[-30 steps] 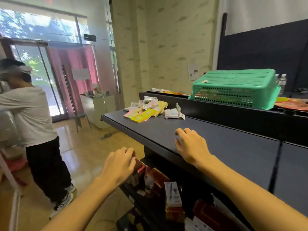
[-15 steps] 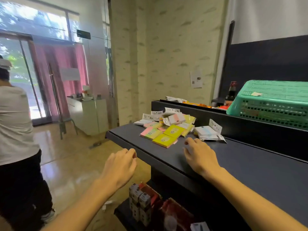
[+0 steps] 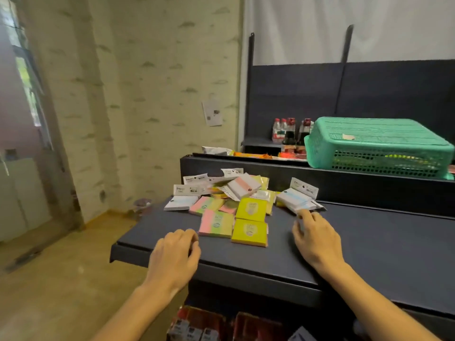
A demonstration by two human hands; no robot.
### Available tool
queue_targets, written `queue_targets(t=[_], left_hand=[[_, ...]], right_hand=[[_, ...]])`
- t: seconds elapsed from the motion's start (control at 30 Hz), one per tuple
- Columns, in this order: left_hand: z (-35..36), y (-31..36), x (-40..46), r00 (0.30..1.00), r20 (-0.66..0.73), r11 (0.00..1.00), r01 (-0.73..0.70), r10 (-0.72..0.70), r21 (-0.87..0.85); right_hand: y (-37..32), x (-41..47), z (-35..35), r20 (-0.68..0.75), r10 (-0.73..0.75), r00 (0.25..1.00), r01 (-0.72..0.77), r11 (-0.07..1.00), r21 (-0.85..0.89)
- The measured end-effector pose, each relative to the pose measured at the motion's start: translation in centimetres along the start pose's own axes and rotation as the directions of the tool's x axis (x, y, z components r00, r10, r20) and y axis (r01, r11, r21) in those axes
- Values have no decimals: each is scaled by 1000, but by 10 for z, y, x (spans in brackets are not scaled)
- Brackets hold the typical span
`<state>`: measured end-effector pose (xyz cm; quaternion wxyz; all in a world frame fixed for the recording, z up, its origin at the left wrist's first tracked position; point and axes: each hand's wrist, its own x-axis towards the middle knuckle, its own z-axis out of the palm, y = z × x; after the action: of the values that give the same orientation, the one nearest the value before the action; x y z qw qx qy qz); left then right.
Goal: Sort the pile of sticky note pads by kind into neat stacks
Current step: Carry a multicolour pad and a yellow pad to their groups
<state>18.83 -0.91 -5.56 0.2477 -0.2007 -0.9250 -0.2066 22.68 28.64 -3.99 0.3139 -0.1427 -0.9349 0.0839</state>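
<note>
left hand point(image 3: 176, 254) sits palm down on the dark matte bench point(image 3: 369, 242), fingers point(image 3: 189, 236) curled together and holding nothing, just left of the pile of sticky note pads point(image 3: 229, 205). the pile itself lies loose at the bench's left end, flat square and oblong blocks in shiny wrap, tipped over each other. left of the pile's middle, one white pad with a pale blue band point(image 3: 181, 202) lies flat. nearest the hands, two pink-to-green striped pads point(image 3: 216, 223) and, right of them, two plain yellow pads point(image 3: 250, 232), one behind the other. on top, a white pad with a pink band point(image 3: 243, 185) sits tilted. right of the pile, a small leaning stack of white-and-blue pads point(image 3: 298, 199). right hand point(image 3: 315, 238) is flat on the bench, fingers point(image 3: 304, 214) spread apart, tips touching that stack's front edge, nothing gripped. farther right and behind the pile, one green perforated plastic basket point(image 3: 379, 146) rests upside down on the upper ledge.
</note>
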Motion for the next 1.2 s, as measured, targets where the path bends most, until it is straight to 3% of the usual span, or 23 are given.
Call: queue_targets(t=[0.13,0.4,0.53,0.73,0.97,1.2], left_hand=[[12,-1,26,999,23,1000,28,-28,-6],[30,8,68,953,128,961,264,-273,87],[35,9,74,930,148,913,361,-337,-188],[37,4,70,919,106,814,387,-381,-433],[26,8,68,911,-24,741,319,-411,-591],[28,4,70,895,-2,690,342,-445,-638]], right_hand=[[-3,-2,0,-1,61,998,-61,997,-47],[1,0,6,-13,53,999,-53,998,-34],[1,0,5,17,36,999,-36,999,-8],[0,0,4,7,-3,1000,3,1000,13],[-2,-1,3,12,-26,1000,26,999,30],[-1,0,5,7,-31,1000,31,999,35]])
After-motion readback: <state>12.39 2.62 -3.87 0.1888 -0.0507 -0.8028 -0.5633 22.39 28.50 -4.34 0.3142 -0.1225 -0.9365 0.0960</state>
